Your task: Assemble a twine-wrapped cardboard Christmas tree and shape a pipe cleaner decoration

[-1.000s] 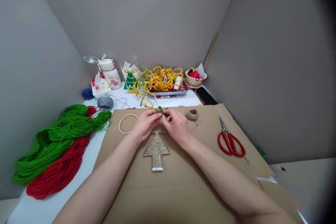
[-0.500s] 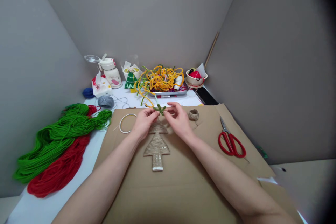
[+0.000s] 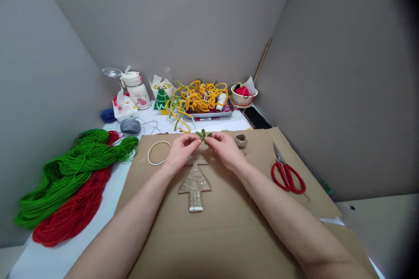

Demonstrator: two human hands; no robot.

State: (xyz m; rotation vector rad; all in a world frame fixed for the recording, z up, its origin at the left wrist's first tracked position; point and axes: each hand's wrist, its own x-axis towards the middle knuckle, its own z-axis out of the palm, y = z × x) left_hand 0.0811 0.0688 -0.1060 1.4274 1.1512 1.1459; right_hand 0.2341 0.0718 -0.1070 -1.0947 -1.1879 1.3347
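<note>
A small green star (image 3: 203,134), fuzzy like yarn, is pinched between both hands near the top of the cardboard. My left hand (image 3: 182,150) grips its left side between thumb and fingers. On its right side, my right hand (image 3: 225,147) has thumb and fingers closed. Just below the hands lies a tree shape wrapped in twine (image 3: 195,179), flat on the cardboard. Its tip is partly hidden behind my hands. A white ring (image 3: 149,157) rests left of my left hand, and a small twine roll (image 3: 240,141) sits beyond my right hand.
Red-handled scissors (image 3: 286,175) lie on the cardboard sheet (image 3: 229,235) at right. Green yarn (image 3: 65,174) and red yarn (image 3: 75,216) fill the left side. Along the back stand a white bottle (image 3: 139,91), a tray heaped with orange yarn (image 3: 199,98) and a bowl (image 3: 242,100).
The green star has turned in my fingers and shifted slightly right. My right hand's fingers, raised and spread before, are now folded in closer to it.
</note>
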